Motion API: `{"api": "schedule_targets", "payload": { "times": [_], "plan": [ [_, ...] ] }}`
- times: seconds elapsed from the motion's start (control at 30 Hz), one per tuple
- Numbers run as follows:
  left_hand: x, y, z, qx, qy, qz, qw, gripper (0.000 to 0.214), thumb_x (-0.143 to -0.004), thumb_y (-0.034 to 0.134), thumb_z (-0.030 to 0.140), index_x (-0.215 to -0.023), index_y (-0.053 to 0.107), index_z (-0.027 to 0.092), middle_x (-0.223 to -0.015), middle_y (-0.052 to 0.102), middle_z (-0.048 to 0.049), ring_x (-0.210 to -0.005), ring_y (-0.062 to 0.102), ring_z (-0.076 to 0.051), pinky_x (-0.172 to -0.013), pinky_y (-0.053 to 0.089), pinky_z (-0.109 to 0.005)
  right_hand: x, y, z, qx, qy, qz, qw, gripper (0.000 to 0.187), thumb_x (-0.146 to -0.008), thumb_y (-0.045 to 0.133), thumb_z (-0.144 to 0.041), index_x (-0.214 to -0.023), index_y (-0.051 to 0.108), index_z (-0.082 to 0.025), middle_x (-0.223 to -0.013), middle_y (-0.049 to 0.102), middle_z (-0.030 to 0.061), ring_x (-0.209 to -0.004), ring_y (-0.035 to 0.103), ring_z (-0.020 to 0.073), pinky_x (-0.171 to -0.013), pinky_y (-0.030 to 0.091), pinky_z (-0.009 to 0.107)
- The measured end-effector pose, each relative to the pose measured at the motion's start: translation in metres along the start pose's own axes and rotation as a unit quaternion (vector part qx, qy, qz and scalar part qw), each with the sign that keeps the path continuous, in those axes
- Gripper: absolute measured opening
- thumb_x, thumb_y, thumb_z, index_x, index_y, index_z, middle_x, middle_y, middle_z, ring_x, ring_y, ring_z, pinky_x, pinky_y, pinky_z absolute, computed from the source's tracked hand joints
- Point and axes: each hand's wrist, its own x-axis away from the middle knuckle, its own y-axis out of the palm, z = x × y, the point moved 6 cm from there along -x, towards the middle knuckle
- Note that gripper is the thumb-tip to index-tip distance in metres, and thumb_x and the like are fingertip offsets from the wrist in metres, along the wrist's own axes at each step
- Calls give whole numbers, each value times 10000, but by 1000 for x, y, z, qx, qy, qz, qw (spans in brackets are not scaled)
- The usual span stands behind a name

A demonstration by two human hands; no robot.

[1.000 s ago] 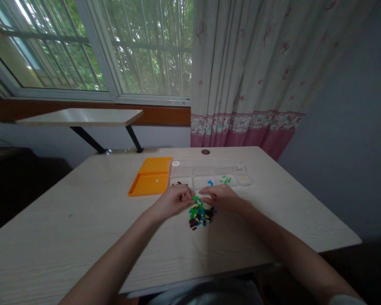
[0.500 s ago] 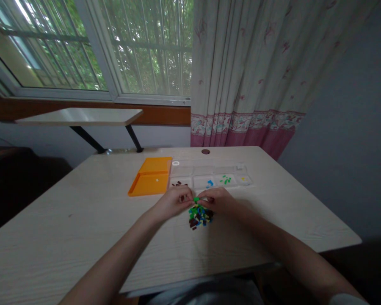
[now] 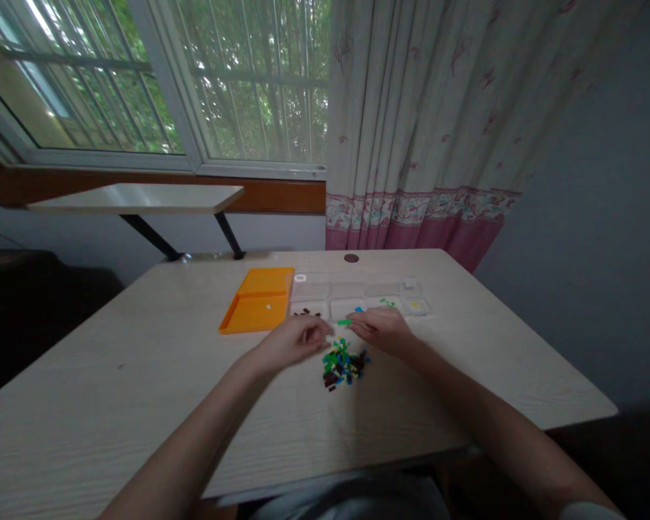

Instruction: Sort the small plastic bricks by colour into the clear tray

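Between the thumb and fingers of my right hand (image 3: 384, 329) is a slim green toy brick (image 3: 344, 322), held over the table at the tray's near edge. My left hand (image 3: 297, 339) is beside it on the left, its fingers curled together; anything in them is too small to make out. Just below both hands lies a loose pile of tiny building bricks (image 3: 344, 365) in green, blue, brown and pale yellow. Beyond them, a clear compartment tray (image 3: 347, 290) has brown, blue, green and yellow pieces in separate front sections. My right hand partly covers the blue and green ones.
An orange tray (image 3: 257, 314) with one small white piece (image 3: 269, 307) adjoins the clear tray on its left. At the table's back left stands a raised shelf (image 3: 141, 196) on black legs. A round cable hole (image 3: 351, 258) is near the back edge.
My right hand has moved slightly up and right with the green brick, away from my left hand. Earlier both hands met at a green piece above the pile.
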Motion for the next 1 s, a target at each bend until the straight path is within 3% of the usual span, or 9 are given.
{"api": "schedule_targets", "payload": {
  "times": [0.17, 0.43, 0.53, 0.63, 0.8, 1.0],
  "plan": [
    [3, 17, -5, -48, -1, -105, 993, 80, -701, 562, 222, -707, 577, 144, -610, 516, 32, -537, 422, -72, -509, 297, -170, -4, -24, 5, 60, 7, 95, 994, 182, -823, 541, -311, -840, 689, -207, -525, 616, -25, -452, 509, 71, -516, 359, 195],
    [2, 20, -2, -79, 12, -120, 990, 22, -673, 532, 164, -677, 551, 154, -643, 532, 30, -561, 435, -76, -530, 302, -168, -5, -28, 4, 81, 10, 104, 991, 197, -828, 532, -311, -832, 698, -206, -472, 577, -29, -433, 479, 66, -518, 346, 202],
    [2, 20, -2, -84, 16, -119, 989, 35, -676, 521, 155, -670, 555, 152, -642, 536, 25, -565, 434, -78, -537, 303, -168, -5, -26, 15, 74, 32, 68, 994, 211, -838, 513, -318, -867, 693, -211, -577, 642, -9, -481, 520, 75, -560, 370, 199],
    [3, 20, -2, -89, 16, -118, 989, 47, -673, 516, 146, -663, 561, 149, -634, 536, 22, -562, 432, -78, -536, 302, -167, -3, -26, 44, 86, 101, -8, 991, 234, -849, 487, -332, -917, 678, -214, -730, 684, 13, -585, 579, 99, -592, 384, 204],
    [3, 20, -3, -107, 23, -109, 988, 53, -660, 513, 134, -659, 562, 152, -622, 533, 23, -559, 437, -79, -528, 297, -164, 13, -23, 99, 140, 244, -151, 948, 226, -816, 509, -364, -910, 674, -241, -718, 683, 10, -624, 592, 145, -539, 353, 218],
    [3, 21, -4, -121, 28, -100, 987, 71, -676, 500, 141, -669, 569, 157, -620, 538, 18, -554, 442, -81, -528, 302, -165, 27, -5, 114, 130, 295, -218, 921, 232, -803, 507, -398, -884, 676, -261, -702, 672, 12, -632, 584, 158, -517, 326, 221]
  ]
}}
